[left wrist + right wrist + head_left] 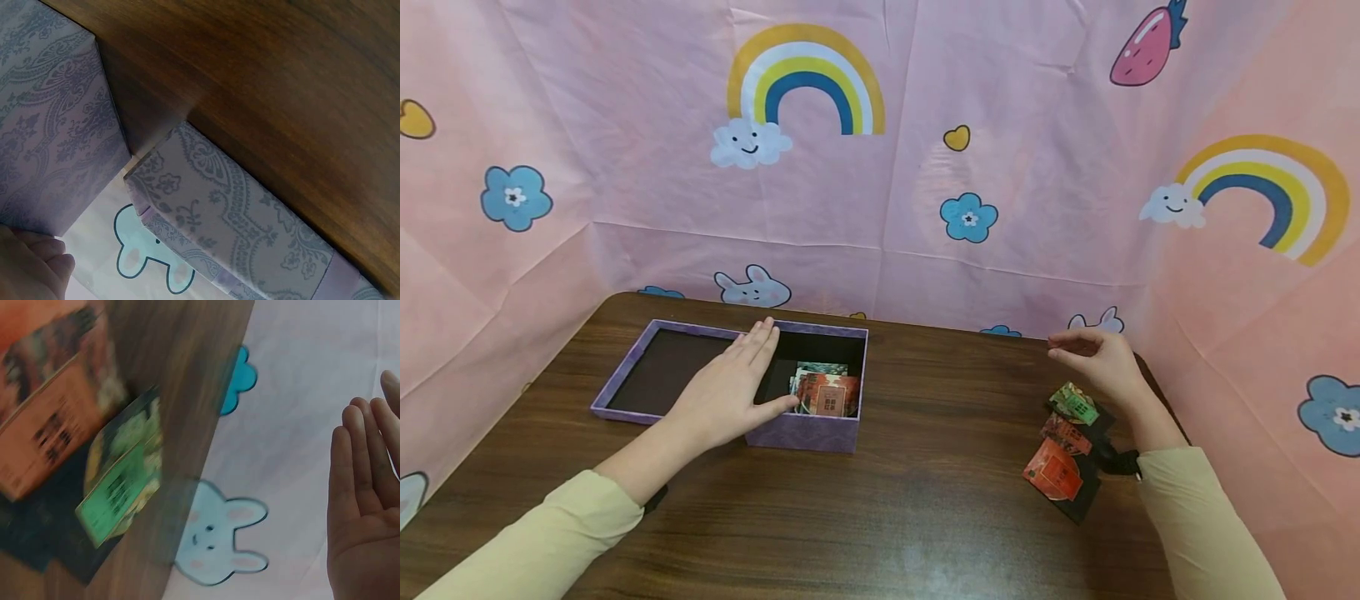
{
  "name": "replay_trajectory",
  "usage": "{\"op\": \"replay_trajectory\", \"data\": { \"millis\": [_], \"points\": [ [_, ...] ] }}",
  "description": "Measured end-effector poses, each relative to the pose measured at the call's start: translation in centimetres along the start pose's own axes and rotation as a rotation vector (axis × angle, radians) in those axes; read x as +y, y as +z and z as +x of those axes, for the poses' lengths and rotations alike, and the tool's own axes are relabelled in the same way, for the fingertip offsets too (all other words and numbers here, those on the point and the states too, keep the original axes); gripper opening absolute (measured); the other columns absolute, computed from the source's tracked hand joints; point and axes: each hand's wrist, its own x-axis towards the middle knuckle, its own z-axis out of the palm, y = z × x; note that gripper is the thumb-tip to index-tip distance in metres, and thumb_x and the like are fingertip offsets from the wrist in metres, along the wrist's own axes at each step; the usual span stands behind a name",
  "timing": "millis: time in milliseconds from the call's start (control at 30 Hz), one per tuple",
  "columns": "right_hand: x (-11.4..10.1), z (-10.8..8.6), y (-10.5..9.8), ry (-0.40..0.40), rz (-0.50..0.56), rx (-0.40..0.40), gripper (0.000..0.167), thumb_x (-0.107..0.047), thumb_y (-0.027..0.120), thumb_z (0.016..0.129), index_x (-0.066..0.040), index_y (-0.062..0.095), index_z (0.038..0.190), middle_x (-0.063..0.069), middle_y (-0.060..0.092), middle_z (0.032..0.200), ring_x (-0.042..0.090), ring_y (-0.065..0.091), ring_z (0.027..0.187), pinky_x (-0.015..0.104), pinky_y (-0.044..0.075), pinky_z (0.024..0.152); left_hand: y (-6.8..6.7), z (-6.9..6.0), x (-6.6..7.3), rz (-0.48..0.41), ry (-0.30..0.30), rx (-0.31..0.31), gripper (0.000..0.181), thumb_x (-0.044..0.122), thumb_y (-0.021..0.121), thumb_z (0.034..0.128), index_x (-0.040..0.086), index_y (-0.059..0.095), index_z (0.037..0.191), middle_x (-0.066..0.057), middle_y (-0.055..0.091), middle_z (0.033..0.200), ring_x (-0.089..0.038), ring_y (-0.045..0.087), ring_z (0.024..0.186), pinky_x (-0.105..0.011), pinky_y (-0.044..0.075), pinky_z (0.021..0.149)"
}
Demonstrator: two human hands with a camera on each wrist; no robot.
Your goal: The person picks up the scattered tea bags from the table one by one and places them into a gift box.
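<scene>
My left hand lies across the left wall of a purple patterned box, its fingers straight and the thumb spread toward the inside. Several printed packets, the front one orange-red, stand inside at the right. In the left wrist view, part of the hand touches the box's wall. At the far right, my right hand hovers with nothing in it, fingers lightly bent and thumb apart. Below it lie a green packet, a brownish-red packet and a red packet.
A shallow purple lid with a dark inside lies left of the box. Dark flat pieces lie under the packets on the right. The brown wooden table backs onto a pink printed curtain, which also hangs at both sides.
</scene>
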Motion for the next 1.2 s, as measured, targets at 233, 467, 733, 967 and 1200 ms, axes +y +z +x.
{"op": "replay_trajectory", "data": {
  "millis": [233,467,733,967,1200],
  "points": [
    [2.3,-1.2,-0.5,0.031,-0.035,0.026,0.032,-0.017,0.08,0.097,0.002,0.076,0.122,0.023,0.079,0.116,-0.018,0.065,0.085,0.01,0.056,0.073,0.0,-0.1,0.0,0.005,-0.002,-0.005,0.105,0.061,0.064,0.0997,-0.008,0.021,0.166,-0.026,0.018,0.176,-0.042,0.022,0.164,-0.057,0.024,0.134],
    [4.8,-2.3,-0.9,0.068,0.033,0.03,0.037,-0.014,0.081,0.096,0.007,0.073,0.125,-0.006,0.083,0.101,-0.015,0.068,0.083,0.013,0.059,0.069,0.2,-0.2,-0.1,0.011,-0.004,-0.008,0.105,0.063,0.063,0.0998,-0.007,0.022,0.166,-0.026,0.019,0.176,-0.042,0.022,0.164,-0.057,0.025,0.134],
    [6.8,-2.9,-1.2,0.116,0.038,0.031,0.044,-0.016,0.081,0.096,0.011,0.069,0.128,-0.014,0.08,0.097,-0.015,0.067,0.083,0.01,0.056,0.07,0.3,-0.1,0.0,0.002,-0.009,-0.007,0.105,0.064,0.062,0.0998,-0.006,0.021,0.166,-0.025,0.019,0.176,-0.04,0.02,0.165,-0.055,0.024,0.134],
    [8.6,-3.2,-0.9,0.181,0.008,0.023,0.05,-0.024,0.08,0.097,0.008,0.068,0.134,-0.014,0.079,0.098,-0.02,0.062,0.084,0.008,0.054,0.07,0.2,0.0,0.0,0.01,-0.01,-0.009,0.105,0.066,0.06,0.0999,-0.006,0.022,0.166,-0.025,0.019,0.176,-0.039,0.02,0.165,-0.055,0.024,0.135],
    [10.3,-3.3,-0.5,0.225,-0.003,0.015,0.054,-0.024,0.08,0.098,0.008,0.064,0.139,0.018,0.077,0.122,-0.025,0.057,0.086,0.007,0.053,0.071,0.1,0.0,0.0,0.013,-0.01,-0.009,0.105,0.067,0.059,0.1,-0.006,0.022,0.166,-0.024,0.017,0.176,-0.039,0.02,0.165,-0.054,0.024,0.135]
  ]
}}
